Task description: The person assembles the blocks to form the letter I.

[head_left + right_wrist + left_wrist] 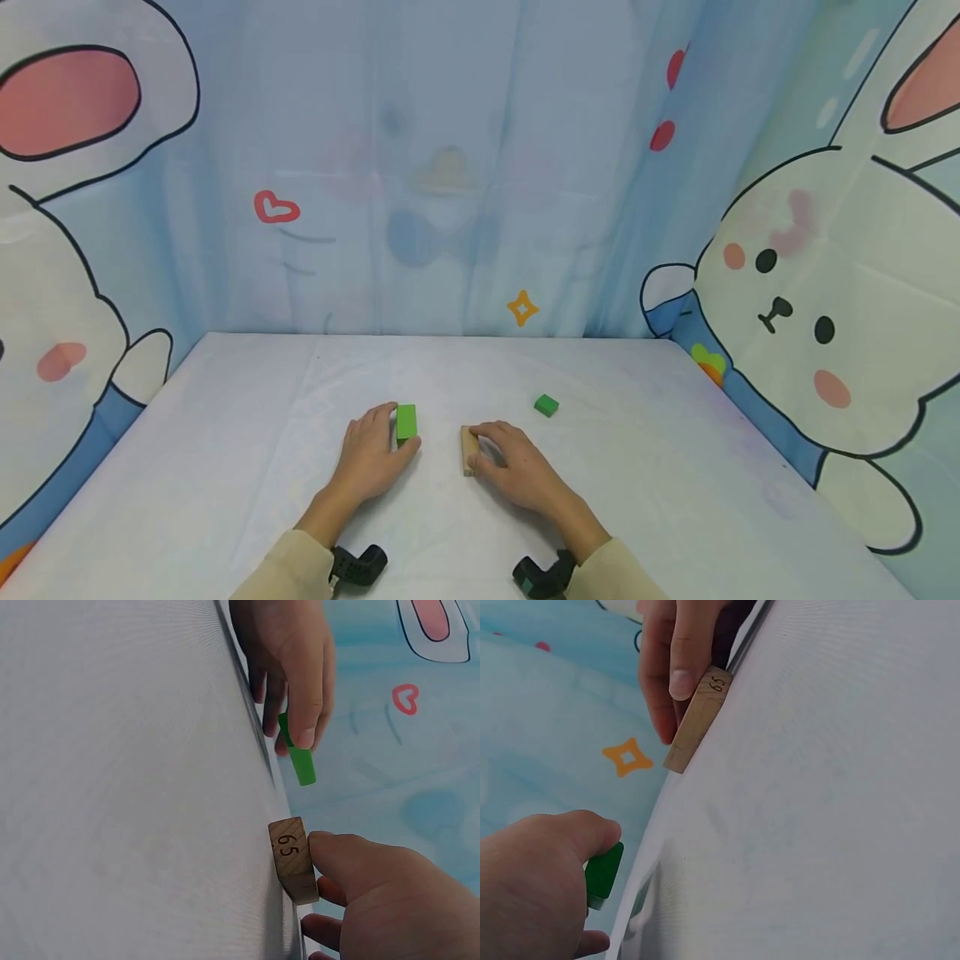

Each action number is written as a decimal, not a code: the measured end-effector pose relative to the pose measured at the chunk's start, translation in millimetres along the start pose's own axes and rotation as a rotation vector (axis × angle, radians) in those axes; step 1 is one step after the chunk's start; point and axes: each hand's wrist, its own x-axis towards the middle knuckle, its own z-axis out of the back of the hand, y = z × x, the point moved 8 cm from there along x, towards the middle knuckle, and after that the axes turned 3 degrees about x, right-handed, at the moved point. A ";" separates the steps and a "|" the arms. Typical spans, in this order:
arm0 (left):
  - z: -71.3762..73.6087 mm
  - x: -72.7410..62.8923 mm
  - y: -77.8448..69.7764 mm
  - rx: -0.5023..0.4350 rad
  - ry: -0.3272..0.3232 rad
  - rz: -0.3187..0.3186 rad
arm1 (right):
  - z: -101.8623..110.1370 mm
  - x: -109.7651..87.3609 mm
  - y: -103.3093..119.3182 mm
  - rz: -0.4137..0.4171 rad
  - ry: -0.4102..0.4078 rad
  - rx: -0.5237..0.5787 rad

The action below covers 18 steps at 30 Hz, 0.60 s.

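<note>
My left hand (372,454) pinches a bright green block (406,422), thumb at its near end and index fingertip at its far corner. In the left wrist view the thumb covers part of this green block (603,874). To the right, my right hand (517,467) holds a plain wooden block (468,451) along its right side, thumb and fingers against it. The number 65 shows on one end of the wooden block (293,859) in the right wrist view. That block lies on the white table, a short gap from the green one.
A smaller green block (547,405) lies farther back, beyond the right hand. The white-covered table (247,433) runs back to a blue curtain (450,167) printed with cartoon rabbits. Black wrist cameras (360,566) are strapped at both cuffs.
</note>
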 end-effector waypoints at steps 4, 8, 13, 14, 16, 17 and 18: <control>1.5 -2.0 -2.7 -0.014 -0.004 -0.012 | -0.3 -0.2 -1.6 0.000 0.001 -0.004; 2.3 -2.6 -3.9 -0.030 -0.002 -0.008 | -0.5 0.8 -2.3 0.003 0.005 -0.013; 3.0 -3.3 -3.5 -0.073 0.016 0.026 | -0.8 0.5 -2.3 0.016 0.009 -0.012; 3.0 -3.4 -3.2 -0.080 0.018 0.032 | -0.6 0.1 -1.9 0.021 0.009 -0.010; 3.1 -3.8 -3.0 -0.088 0.024 0.037 | -0.3 -0.7 -0.5 0.041 0.008 -0.012; 2.8 -3.9 -2.6 -0.091 0.028 0.040 | -0.2 -0.9 -0.2 0.044 0.009 -0.013; 3.1 -4.4 -3.0 -0.093 0.031 0.038 | 0.0 -1.1 0.0 0.048 0.008 -0.015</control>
